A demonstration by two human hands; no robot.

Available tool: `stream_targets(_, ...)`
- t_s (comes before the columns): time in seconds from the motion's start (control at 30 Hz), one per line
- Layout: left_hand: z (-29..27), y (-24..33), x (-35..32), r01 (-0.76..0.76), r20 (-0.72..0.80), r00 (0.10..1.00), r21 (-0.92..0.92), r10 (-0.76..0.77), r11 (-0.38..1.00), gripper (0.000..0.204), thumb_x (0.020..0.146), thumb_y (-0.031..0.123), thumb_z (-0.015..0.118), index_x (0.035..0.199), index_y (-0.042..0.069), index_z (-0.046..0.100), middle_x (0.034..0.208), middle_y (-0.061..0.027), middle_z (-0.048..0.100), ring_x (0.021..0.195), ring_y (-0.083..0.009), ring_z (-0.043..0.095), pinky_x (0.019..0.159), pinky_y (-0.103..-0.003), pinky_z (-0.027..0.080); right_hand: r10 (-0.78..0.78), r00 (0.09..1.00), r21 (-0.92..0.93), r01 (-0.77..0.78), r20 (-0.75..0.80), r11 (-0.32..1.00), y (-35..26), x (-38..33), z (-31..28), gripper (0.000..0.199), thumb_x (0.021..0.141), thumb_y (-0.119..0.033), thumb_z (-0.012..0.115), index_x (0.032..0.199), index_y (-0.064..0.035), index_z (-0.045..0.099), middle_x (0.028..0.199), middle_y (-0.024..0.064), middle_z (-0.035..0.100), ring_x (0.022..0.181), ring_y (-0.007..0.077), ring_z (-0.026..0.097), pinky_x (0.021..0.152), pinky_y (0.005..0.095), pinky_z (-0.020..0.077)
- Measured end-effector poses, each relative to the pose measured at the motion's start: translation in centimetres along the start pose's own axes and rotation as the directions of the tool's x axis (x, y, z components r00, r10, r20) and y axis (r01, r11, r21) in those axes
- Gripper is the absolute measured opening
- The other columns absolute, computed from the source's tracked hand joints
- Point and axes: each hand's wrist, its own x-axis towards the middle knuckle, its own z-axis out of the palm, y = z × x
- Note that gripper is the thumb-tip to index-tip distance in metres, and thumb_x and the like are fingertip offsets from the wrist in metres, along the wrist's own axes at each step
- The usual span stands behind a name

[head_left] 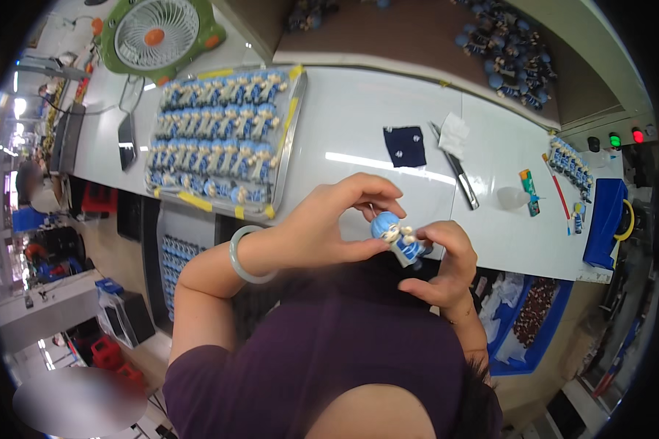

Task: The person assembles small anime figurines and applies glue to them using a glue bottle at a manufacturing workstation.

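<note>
A small toy figurine with light-blue hair and a blue-and-white outfit is held tilted just past the table's near edge. My left hand is closed on its head side, the thumb at the face and the fingers curled above the hair. From the other side, curled fingers of my right hand touch the figurine's lower part, while the right thumb stands apart below it. How the right fingertips grip behind the toy is partly hidden.
A tray of similar figurines in rows stands left, near a green fan. A dark cloth, a pen-like tool, white tissue and a green tube lie ahead. More figurines pile on the shelf.
</note>
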Motion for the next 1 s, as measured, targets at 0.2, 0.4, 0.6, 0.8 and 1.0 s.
stream_targets(0.2,1.3,-1.2,-1.3,0.189,-0.039,0.974,-0.399,-0.222,0.897,0.031,0.073,-0.003,0.061,0.103,-0.003,0.051,0.099,-0.0116,0.058,0.092,-0.0168,0.057,0.079,-0.027,0.047,0.402,0.915,0.352,-0.386,0.029,0.852,-0.5,-2.5,1.4,0.035,0.064,-0.006,0.074,0.091,0.0008,0.052,0.084,0.0098,0.060,0.075,0.0128,0.057,0.069,0.0233,0.0450)
stream_targets(0.4,2.4,-2.0,-2.1,0.250,0.033,0.958,-0.590,-0.286,0.768,0.023,0.079,0.000,0.057,0.101,-0.005,0.053,0.099,-0.0133,0.058,0.091,-0.0169,0.058,0.082,-0.028,0.047,0.416,0.909,0.318,-0.403,0.030,0.858,-1.6,-2.4,0.5,0.032,0.064,-0.008,0.074,0.088,0.0015,0.054,0.079,0.0103,0.061,0.072,0.0138,0.058,0.065,0.0225,0.0456)
stream_targets(0.6,2.5,-1.9,-1.7,0.189,0.039,0.976,-0.630,-0.212,0.753,0.027,0.081,0.002,0.056,0.107,-0.004,0.049,0.103,-0.0160,0.057,0.097,-0.0199,0.056,0.086,-0.030,0.045,-0.013,1.000,-0.004,0.013,-0.020,1.000,-1.7,-0.5,0.1,0.037,0.059,-0.006,0.075,0.090,-0.0008,0.056,0.076,0.0113,0.059,0.062,0.0189,0.057,0.051,0.0247,0.0442)
stream_targets(0.8,2.2,-1.8,-1.7,0.154,0.044,0.984,-0.693,-0.172,0.704,0.030,0.079,0.001,0.058,0.107,-0.004,0.049,0.110,-0.0187,0.053,0.102,-0.0227,0.053,0.088,-0.032,0.044,-0.109,0.991,0.041,0.106,0.076,0.993,-1.4,0.3,-0.2,0.035,0.060,-0.002,0.073,0.091,-0.0061,0.058,0.084,0.0106,0.058,0.066,0.0208,0.057,0.054,0.0259,0.0446)
stream_targets(1.0,2.3,-2.0,-1.8,0.093,0.032,0.995,-0.686,-0.099,0.722,0.028,0.077,0.000,0.059,0.104,-0.003,0.051,0.105,-0.0178,0.053,0.102,-0.0245,0.053,0.087,-0.035,0.044,-0.024,0.998,0.018,0.023,0.055,1.000,-2.0,0.4,-0.2,0.033,0.062,0.001,0.070,0.092,-0.0050,0.057,0.088,0.0120,0.058,0.074,0.0226,0.057,0.063,0.0282,0.0463)
